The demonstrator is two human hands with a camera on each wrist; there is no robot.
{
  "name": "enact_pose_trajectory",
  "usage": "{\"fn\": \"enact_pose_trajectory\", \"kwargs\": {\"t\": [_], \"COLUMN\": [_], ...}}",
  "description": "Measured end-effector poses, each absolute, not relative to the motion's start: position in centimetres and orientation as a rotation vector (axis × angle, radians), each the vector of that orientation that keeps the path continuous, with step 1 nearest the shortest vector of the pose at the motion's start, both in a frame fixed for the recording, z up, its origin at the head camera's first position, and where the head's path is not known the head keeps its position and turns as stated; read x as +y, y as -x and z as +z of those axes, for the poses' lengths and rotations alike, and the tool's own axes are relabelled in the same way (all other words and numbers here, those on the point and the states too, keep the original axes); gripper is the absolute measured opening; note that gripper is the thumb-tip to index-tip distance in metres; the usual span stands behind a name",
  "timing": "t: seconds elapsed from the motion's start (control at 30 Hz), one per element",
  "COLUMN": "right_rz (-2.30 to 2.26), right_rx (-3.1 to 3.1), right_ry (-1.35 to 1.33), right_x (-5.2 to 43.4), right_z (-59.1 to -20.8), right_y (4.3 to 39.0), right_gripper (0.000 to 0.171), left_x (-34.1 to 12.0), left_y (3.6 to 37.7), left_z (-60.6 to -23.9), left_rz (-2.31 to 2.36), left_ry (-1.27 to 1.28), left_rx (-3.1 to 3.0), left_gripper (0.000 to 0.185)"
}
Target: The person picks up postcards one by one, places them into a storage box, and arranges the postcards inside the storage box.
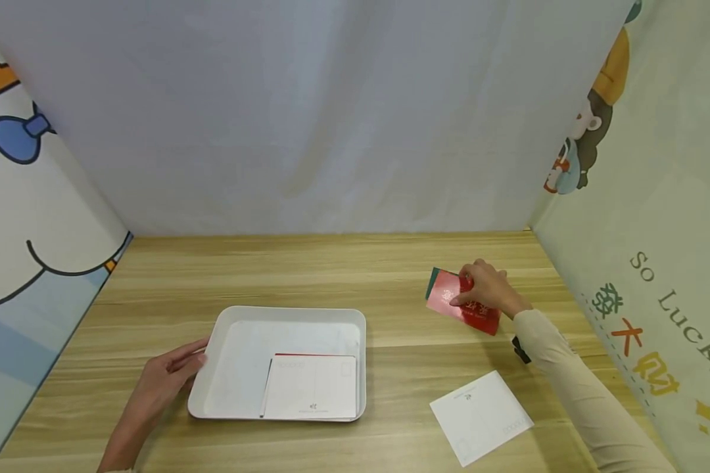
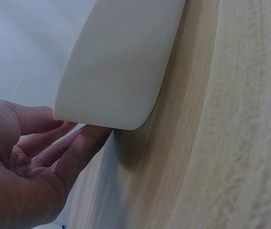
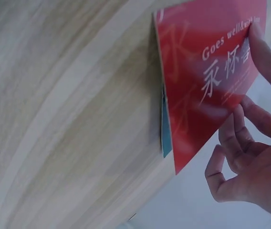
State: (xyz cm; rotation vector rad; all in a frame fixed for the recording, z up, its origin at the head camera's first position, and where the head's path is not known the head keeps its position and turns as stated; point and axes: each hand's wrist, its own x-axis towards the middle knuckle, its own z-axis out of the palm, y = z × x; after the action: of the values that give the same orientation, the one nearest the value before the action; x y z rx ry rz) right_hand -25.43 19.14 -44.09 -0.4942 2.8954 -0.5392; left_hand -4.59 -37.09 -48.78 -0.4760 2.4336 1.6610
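Note:
My right hand (image 1: pixel 485 287) pinches a red card (image 1: pixel 482 318) with white lettering, at the table's right back. In the right wrist view the thumb lies on the red card's (image 3: pixel 197 81) printed face, with fingers behind its edge. A dark green card (image 1: pixel 431 284) peeks out beneath; whether it is held too is unclear. My left hand (image 1: pixel 162 381) touches the left side of a white tray (image 1: pixel 196 394) from outside. The left wrist view shows its fingers against the tray's wall (image 2: pixel 116 67). White-backed cards (image 1: pixel 312 387) lie stacked in the tray's front right, a red edge showing.
A white card (image 1: pixel 482 417) lies alone on the wooden table (image 1: pixel 331 269), right of the tray. Behind the table hangs a pale curtain (image 1: pixel 331 118). Printed panels with cartoon figures stand at the left (image 1: pixel 41 197) and right.

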Motion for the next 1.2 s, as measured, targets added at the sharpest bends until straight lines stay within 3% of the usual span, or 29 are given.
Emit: {"fn": "enact_pose_trajectory", "kwargs": {"t": [0.43,1.2], "right_rz": [-0.712,-0.949], "right_rx": [2.834,2.633], "right_ry": [0.619,0.687], "right_x": [18.6,16.0], "right_z": [-44.1,-41.9], "right_y": [25.9,24.8], "right_gripper": [0.018,0.020], "left_x": [-37.2,-37.2], "left_y": [4.6,4.5], "left_z": [-49.1,-49.3], "left_rz": [1.698,1.693], "left_ry": [0.434,0.420], "left_rx": [2.437,2.462], "left_gripper": [0.053,0.053]}}
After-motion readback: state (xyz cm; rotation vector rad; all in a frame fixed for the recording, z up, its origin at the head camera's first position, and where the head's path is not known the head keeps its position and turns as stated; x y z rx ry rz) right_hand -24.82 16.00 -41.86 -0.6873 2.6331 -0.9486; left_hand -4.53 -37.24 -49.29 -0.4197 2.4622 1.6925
